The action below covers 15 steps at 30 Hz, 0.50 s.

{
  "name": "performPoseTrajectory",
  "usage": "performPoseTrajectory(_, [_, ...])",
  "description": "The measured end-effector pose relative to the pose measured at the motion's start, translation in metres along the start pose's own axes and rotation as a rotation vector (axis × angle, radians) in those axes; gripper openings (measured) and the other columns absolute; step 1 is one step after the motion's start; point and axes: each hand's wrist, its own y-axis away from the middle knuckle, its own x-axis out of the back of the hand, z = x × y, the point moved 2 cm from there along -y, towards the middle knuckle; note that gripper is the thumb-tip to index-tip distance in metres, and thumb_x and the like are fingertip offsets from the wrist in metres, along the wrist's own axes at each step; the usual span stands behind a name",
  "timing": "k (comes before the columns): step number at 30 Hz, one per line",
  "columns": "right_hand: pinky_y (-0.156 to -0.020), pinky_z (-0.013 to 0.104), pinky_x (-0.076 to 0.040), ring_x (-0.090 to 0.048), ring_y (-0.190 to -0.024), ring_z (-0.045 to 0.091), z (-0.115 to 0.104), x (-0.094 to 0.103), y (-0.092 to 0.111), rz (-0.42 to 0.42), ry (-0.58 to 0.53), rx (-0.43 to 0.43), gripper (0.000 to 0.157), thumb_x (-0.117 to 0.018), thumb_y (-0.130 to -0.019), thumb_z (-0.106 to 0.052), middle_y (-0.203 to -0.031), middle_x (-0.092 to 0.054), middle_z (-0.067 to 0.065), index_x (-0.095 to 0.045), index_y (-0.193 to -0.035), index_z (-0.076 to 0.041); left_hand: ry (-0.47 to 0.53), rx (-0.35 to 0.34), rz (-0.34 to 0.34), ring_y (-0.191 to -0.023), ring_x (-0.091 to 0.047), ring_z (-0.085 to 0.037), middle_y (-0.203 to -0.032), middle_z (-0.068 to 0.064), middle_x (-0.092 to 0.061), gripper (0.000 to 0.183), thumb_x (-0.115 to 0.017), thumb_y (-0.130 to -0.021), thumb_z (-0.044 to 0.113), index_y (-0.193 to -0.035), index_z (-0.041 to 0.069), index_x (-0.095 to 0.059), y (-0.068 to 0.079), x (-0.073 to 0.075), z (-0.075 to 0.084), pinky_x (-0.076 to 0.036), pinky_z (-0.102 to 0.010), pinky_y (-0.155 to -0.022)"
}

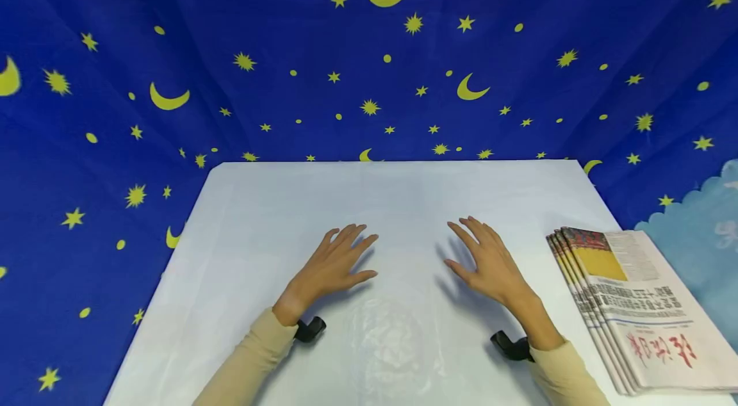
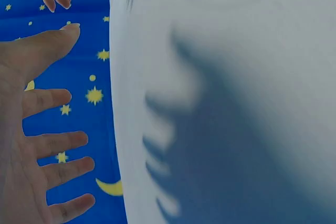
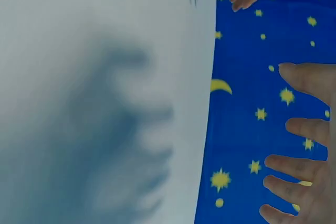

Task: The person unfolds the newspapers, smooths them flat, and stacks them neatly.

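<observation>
My left hand (image 1: 330, 265) hovers over the white table (image 1: 265, 201), fingers spread and holding nothing. In the left wrist view the fingers and thumb of that left hand (image 2: 31, 129) are extended apart, with a dark shadow on the tabletop beside them. Across a gap, my right hand (image 1: 489, 262) is also held above the surface with its fingers spread. The right wrist view shows the right hand (image 3: 310, 166) with nothing in it. Nearest to the right hand is a stack of folded newspapers (image 1: 651, 303), lying to its right.
The newspapers overlap in a fanned pile along the table's right edge. A blue cloth (image 1: 311, 28) with yellow moons and stars hangs behind the table and at both sides. Each wrist carries a black camera mount (image 1: 311, 329).
</observation>
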Motion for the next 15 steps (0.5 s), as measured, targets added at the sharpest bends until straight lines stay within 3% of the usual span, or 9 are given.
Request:
performPoseTrajectory(6, [-0.107,0.059,-0.029,-0.042,-0.132,0.043,0.015,0.01,0.015,0.04,0.009,-0.041,0.069,-0.077,-0.081,-0.028,-0.138,-0.051,0.022,-0.05,-0.141,-0.009,0.025,-0.043,-0.013,-0.146,-0.028,-0.029,-0.156,-0.009,-0.035,0.067,-0.05,-0.096,0.058,-0.151,0.023,-0.037,-0.019,-0.001,0.013,-0.023,-0.053,-0.116])
performPoseTrajectory(15, [-0.097,0.064,-0.035,-0.047,-0.12,0.051,0.055,0.038,0.056,0.151,0.04,-0.103,0.067,-0.079,-0.074,-0.011,-0.129,-0.053,0.03,-0.054,-0.135,-0.002,0.083,-0.132,-0.059,-0.145,-0.031,-0.024,-0.155,-0.005,-0.037,0.064,-0.046,-0.098,0.058,-0.151,0.024,-0.036,-0.054,-0.008,0.046,-0.027,-0.049,-0.115])
